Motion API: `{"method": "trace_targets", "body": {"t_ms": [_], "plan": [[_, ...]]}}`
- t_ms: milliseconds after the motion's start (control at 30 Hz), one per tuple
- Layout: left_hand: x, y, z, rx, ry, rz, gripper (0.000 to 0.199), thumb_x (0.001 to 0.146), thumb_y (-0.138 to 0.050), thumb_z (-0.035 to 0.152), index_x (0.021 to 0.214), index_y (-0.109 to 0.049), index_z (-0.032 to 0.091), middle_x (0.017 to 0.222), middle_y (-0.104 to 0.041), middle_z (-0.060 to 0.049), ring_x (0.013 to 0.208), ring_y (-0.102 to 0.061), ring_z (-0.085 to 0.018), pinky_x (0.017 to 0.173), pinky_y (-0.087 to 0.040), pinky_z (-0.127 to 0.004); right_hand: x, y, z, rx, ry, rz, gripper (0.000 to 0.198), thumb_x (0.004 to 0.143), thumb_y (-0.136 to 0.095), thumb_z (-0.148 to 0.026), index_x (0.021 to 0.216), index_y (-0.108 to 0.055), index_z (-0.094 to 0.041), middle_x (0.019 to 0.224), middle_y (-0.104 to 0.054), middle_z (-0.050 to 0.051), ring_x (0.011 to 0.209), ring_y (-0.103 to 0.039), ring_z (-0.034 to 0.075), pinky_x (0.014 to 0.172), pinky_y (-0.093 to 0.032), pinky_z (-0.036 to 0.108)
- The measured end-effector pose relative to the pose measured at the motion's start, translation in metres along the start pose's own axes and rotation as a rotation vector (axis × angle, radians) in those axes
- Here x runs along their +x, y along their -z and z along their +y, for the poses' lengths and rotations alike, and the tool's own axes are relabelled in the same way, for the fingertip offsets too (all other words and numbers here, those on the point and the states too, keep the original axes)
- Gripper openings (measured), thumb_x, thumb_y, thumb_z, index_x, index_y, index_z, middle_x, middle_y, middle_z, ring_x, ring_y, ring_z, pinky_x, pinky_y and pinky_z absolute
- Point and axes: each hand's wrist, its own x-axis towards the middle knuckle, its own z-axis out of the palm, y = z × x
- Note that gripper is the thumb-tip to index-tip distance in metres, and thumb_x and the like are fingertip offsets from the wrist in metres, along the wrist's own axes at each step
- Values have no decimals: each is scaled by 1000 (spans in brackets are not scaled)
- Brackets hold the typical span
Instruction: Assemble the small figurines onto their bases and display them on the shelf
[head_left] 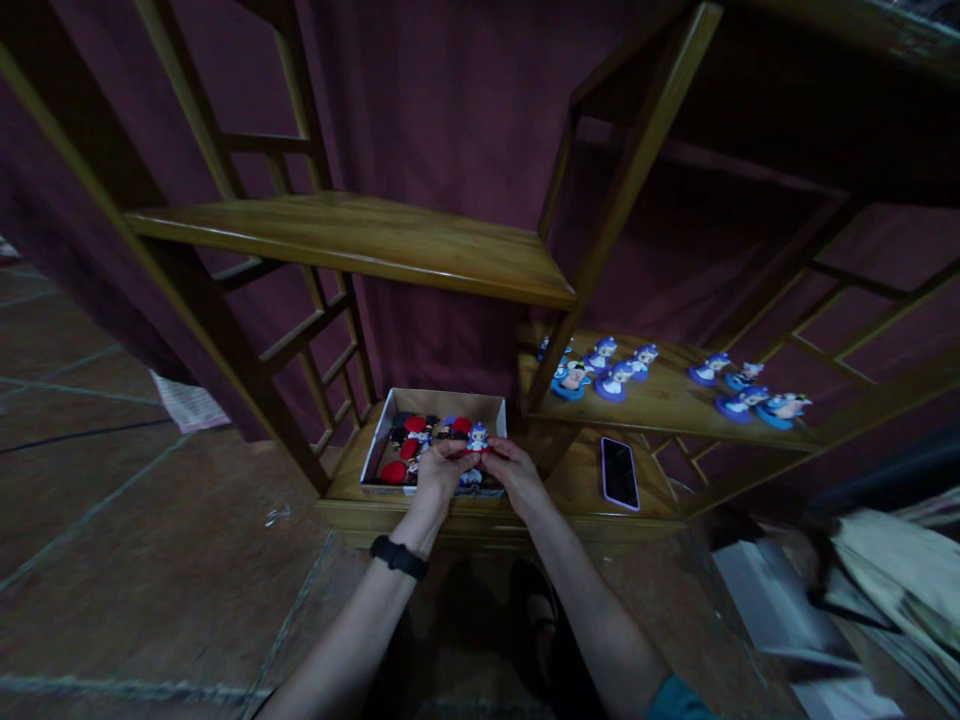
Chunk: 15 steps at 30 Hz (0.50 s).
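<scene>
Between my two hands is a small figurine (478, 437) with a blue-purple top and a red base, held upright over the front right part of a shallow cardboard box (381, 436). My left hand (439, 468) pinches its base from the left, and my right hand (514, 470) grips the base from the right. Inside the box lie several more figurines, some showing round red bases (394, 471). My fingers and wrists hide part of the box's front edge and contents.
The box stands on the low level of a wooden shelf unit (352, 505). A phone (619, 473) lies to its right. Several figurines (613, 381) stand on the raised right shelf (667, 405). Above the box juts another shelf board (352, 235). White boxes (780, 605) sit on the floor at right.
</scene>
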Motion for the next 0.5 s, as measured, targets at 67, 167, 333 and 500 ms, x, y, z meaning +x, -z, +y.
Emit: {"method": "trace_targets", "body": {"t_ms": [67,167,333,500], "plan": [[1,0,-1,15,-10,-8,38,40,-82,21,71,-63,13,66,-66,-1,62,-59,-13,66,-45,-28,0,0,-1,13,-10,2,35,52,-75,-31,82,-62,-19,78,-66,0,73,-61,17,78,-48,34],[1,0,-1,32,-47,-14,38,40,-81,19,72,-61,14,64,-64,0,60,-57,-12,63,-44,-26,2,1,-2,-13,-21,0,33,54,-74,-34,81,-63,-19,76,-65,0,73,-60,16,75,-48,32],[3,-1,-1,95,-97,-55,33,43,-77,16,71,-61,15,59,-61,3,56,-54,-10,58,-43,-24,6,3,-1,-102,14,-11,31,56,-72,-35,81,-65,-19,76,-66,-1,73,-59,15,72,-46,28],[0,-4,3,102,-98,-84,30,46,-75,14,72,-62,15,64,-63,1,60,-57,-12,60,-45,-24,5,2,-2,-105,22,-16,32,57,-71,-34,85,-65,-19,80,-67,0,74,-59,16,74,-46,29]]}}
